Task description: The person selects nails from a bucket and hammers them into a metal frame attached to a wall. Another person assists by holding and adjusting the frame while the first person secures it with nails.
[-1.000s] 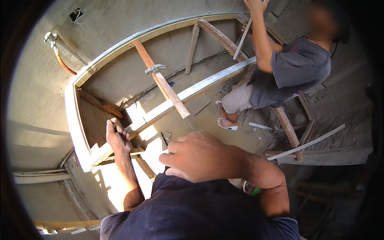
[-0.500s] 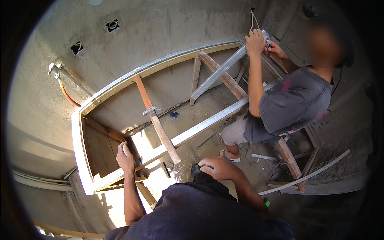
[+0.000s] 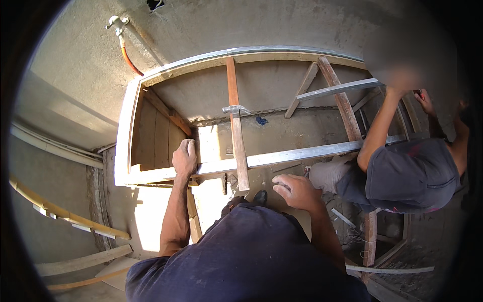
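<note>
**Right hand (image 3: 298, 192) has moved farther out from the torso; a co-worker's long silver metal strip (image 3: 319, 92) now slants flatter**

The left hand (image 3: 184, 157), fingers curled, is at the near edge of the long pale wooden frame (image 3: 127, 136), toward its near-left corner; whether it grips that edge I cannot tell. The right hand hangs loosely open short of the near edge, thumb apart from the bent fingers. Between the hands, a steel-headed claw hammer with a wooden handle (image 3: 239, 146) lies along a reddish-brown wooden crossbar (image 3: 232, 83), its handle end jutting past the near edge. Toward the frame's right end, the co-worker's hand (image 3: 401, 82) holds the strip. Beyond the far-left corner hangs an orange hose (image 3: 130, 63).
</note>
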`<state>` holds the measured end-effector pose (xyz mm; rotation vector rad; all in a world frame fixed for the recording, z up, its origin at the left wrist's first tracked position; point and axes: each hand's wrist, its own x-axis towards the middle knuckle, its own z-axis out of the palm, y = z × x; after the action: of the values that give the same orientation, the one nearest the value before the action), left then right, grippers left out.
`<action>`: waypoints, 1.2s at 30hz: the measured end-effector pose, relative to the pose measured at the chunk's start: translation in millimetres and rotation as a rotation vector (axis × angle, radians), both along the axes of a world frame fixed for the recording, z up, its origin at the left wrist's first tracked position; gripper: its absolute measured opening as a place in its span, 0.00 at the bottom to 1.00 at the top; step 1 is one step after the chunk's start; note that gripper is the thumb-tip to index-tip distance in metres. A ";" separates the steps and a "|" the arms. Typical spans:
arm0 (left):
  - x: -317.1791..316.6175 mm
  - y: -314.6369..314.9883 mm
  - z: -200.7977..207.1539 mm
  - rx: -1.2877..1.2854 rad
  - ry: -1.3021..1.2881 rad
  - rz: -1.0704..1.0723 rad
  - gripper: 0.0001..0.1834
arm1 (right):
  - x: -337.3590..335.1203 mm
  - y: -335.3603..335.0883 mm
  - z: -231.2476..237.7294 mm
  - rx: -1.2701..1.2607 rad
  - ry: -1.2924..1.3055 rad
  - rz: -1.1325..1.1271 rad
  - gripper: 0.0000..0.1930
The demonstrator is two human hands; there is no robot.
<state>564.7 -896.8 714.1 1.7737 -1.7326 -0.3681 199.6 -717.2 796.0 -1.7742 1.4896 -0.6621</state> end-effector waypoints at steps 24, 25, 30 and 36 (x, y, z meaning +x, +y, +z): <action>5.9 1.1 -0.1 0.117 0.043 0.093 0.22 | 98.8 -120.0 -59.3 -0.110 0.268 0.089 0.36; 6.1 0.4 -0.1 0.121 0.064 0.105 0.22 | 100.9 -123.0 -59.9 -0.099 0.306 0.082 0.35; 7.3 -1.7 -1.1 0.121 0.138 0.112 0.20 | 103.1 -131.0 -57.8 -0.007 0.354 0.052 0.34; 10.0 -3.5 -1.2 0.123 0.137 0.101 0.21 | 100.4 -142.0 -68.8 -0.016 0.172 -0.078 0.36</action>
<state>574.7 -900.3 712.9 1.8683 -1.5478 -0.5498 300.0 -859.2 727.2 -1.8316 1.6799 -0.5735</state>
